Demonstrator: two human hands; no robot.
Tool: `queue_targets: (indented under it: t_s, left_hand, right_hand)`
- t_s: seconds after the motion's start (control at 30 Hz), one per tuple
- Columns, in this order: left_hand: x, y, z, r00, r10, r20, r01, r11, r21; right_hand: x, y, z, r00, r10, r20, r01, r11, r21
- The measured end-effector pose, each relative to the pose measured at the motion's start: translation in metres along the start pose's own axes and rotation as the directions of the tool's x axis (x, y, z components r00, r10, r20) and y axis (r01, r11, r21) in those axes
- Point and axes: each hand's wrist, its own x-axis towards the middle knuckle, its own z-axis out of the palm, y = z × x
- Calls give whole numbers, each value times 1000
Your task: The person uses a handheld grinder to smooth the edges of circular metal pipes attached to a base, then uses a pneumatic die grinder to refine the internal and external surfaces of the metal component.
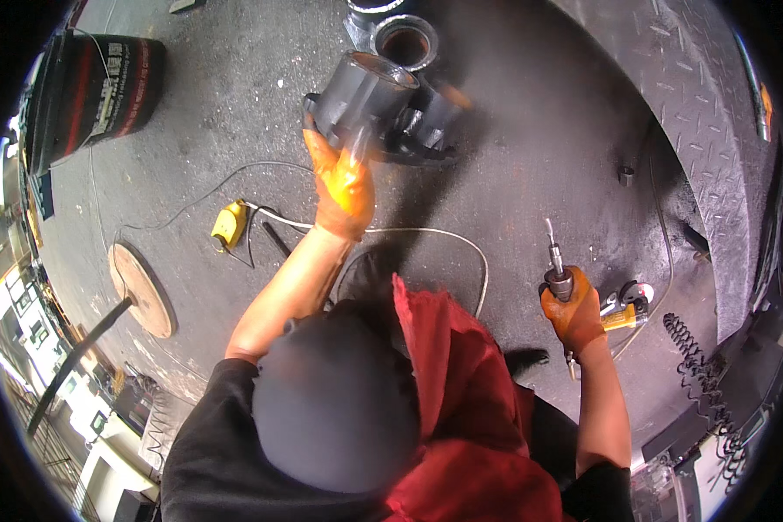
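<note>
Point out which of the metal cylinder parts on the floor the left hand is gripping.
The big grey cylinder, nearest the person: the orange-gloved left hand grips its lower edge and it is tipped. The rusty-bored ring behind it lies apart, untouched.

Single head view: fisheye camera looks steeply down from above onto the dark concrete floor (513, 157), with straight edges bending toward the black circular rim. Both forearms enter from the lower frame, close to the lens. The bucket (96, 87) at upper left lies farther off.
</note>
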Motion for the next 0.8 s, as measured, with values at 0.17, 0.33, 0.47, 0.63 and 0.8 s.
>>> queue_targets:
  t_s: [0.17,0.33,0.47,0.63,0.8]
  left_hand:
    - [10,-13,11,927,-370,-63,250,733,-633]
    - [-6,-3,2,863,-483,145,390,457,-799]
    - [0,-14,20,934,-354,-53,268,790,-551]
    - [34,18,16,879,-477,-8,312,588,-747]
    - [39,57,-22,931,-313,190,363,733,-575]
  right_hand:
    - [-6,-5,11,998,50,30,-50,999,18]
    - [-13,-7,15,999,19,34,-21,999,47]
    - [-14,-16,16,999,34,12,-34,999,-3]
    - [-25,-28,10,998,51,-19,-50,996,80]
    - [-31,-9,15,997,61,-55,-59,997,47]
